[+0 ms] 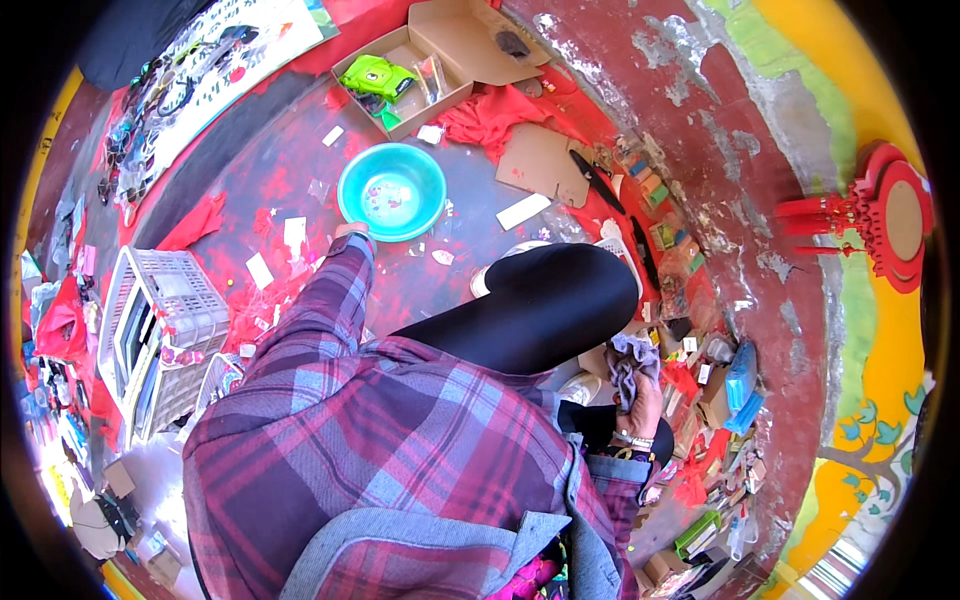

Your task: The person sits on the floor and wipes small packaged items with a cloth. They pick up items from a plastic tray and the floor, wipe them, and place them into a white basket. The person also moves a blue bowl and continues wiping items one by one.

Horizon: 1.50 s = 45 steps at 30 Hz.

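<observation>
A turquoise plastic basin (348,183) sits on the floor ahead, with a few small things or a printed pattern at its bottom. My left arm reaches out to it, and my left hand (352,230) is at the basin's near left rim. Only a little of that hand shows past the plaid sleeve, so its fingers are hidden. Down beside my right knee, my right hand (648,408) is closed around a crumpled grey cloth (630,362). A bracelet circles that wrist.
Beyond the basin stands an open cardboard box (452,98) holding a bright green item (377,76). Stacked grey plastic crates (185,290) are on the left. Small boxes and scraps (700,400) litter the floor along the peeling wall (770,250) at right.
</observation>
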Each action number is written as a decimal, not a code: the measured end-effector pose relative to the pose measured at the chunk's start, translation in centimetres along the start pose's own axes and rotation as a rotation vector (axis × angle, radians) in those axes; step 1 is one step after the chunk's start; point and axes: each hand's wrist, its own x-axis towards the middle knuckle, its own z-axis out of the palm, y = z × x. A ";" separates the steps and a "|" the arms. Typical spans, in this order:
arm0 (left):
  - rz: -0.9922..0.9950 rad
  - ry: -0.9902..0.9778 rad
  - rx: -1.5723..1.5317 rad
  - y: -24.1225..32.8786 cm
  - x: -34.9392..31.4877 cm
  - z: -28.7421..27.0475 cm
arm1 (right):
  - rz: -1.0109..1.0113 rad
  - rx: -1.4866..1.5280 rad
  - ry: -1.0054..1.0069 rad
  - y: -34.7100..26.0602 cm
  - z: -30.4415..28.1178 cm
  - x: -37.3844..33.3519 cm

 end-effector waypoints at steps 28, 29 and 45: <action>-0.275 0.171 -1.203 -10.1 2.0 -9.7 | -0.002 -0.049 0.021 0.7 -0.6 -0.2; -0.287 0.185 -1.197 -10.5 2.4 -9.3 | 0.002 -0.052 0.023 0.7 -0.6 -0.2; -0.370 -0.375 -0.591 -4.7 0.5 5.5 | 0.067 -0.130 0.078 1.2 -0.7 0.5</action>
